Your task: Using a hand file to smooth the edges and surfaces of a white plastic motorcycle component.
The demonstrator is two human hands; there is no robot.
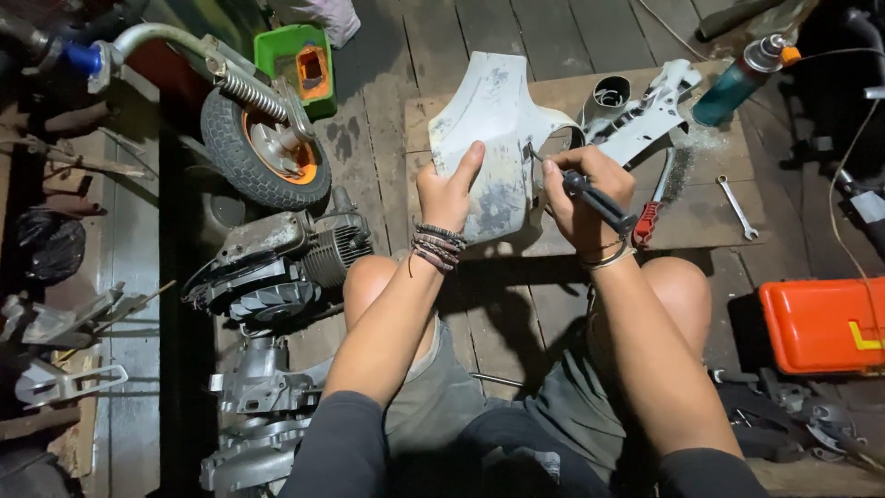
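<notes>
1. The left hand [449, 191] grips the white panel [493, 138], fingers closed round its lower edge, thumb up.
2. The right hand [583, 194] clasps a black-handled tool [599, 198] against it.
3. The panel stands on a wooden board [701, 217] before the knees.

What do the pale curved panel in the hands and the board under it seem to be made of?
Curved panel: probably painted sheet metal or plastic; thin edges, white coat worn to grey patches. The look leaves it open. Board: unfinished wood or plywood, matte brown, scuffed and dusty. The left hand steadies the panel.
</notes>
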